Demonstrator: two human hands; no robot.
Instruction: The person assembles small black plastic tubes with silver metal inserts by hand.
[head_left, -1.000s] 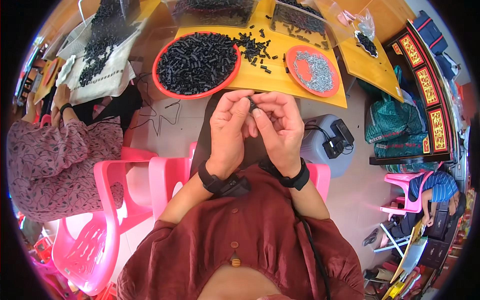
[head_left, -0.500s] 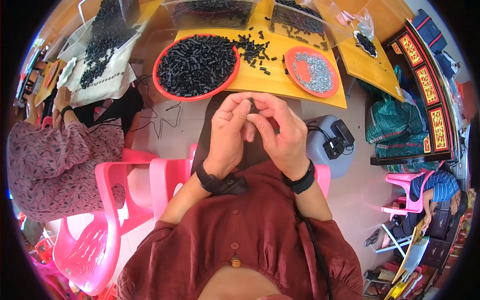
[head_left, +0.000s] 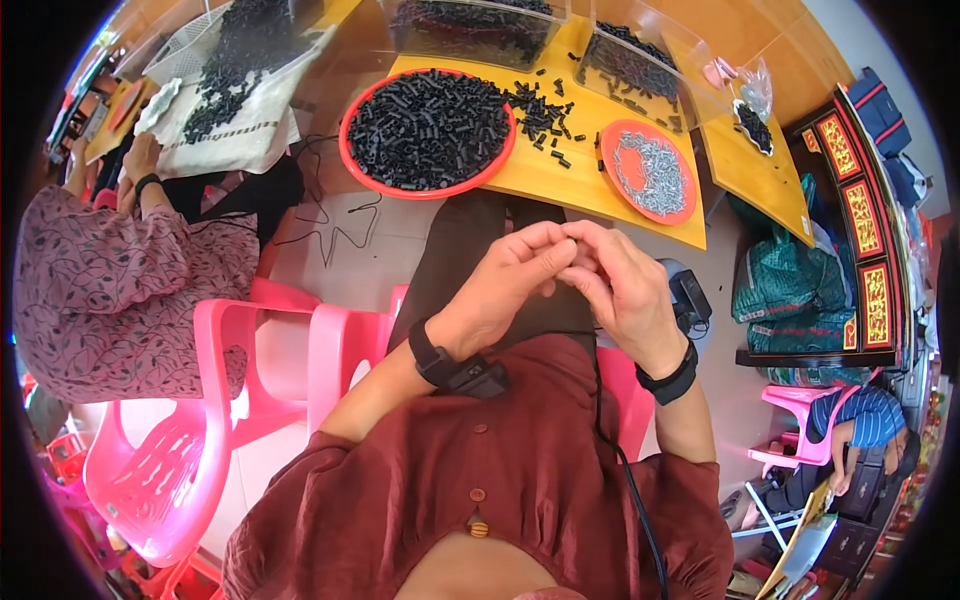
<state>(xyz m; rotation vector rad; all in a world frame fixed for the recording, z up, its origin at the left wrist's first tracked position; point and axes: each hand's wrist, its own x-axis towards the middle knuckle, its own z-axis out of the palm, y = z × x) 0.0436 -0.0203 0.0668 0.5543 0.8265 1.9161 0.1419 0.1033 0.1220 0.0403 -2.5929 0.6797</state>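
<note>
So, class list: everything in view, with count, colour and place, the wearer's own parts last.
Tables: at least 2, yellow, top middle and right
Tray: 1, red, near table edge
Plate: 1, orange-red, right of tray
Clear bins: 2, transparent, beyond tray and plate
Black parts: many, black, tray, bins, tabletop
Metal pieces: many, silver, plate
Dish: 1, white, right table
Cloth: 1, white, upper left
Cabinet: 1, black, red and gold, right
Bags: several, green, left of cabinet
Chairs: at least 3, pink, left, centre, right
Other people: 2, in purple and blue, left and right
Wristbands: 2, black, wrists
Left hand: 1, bare, centre
Right hand: 1, bare, centre; contents unseen
</note>
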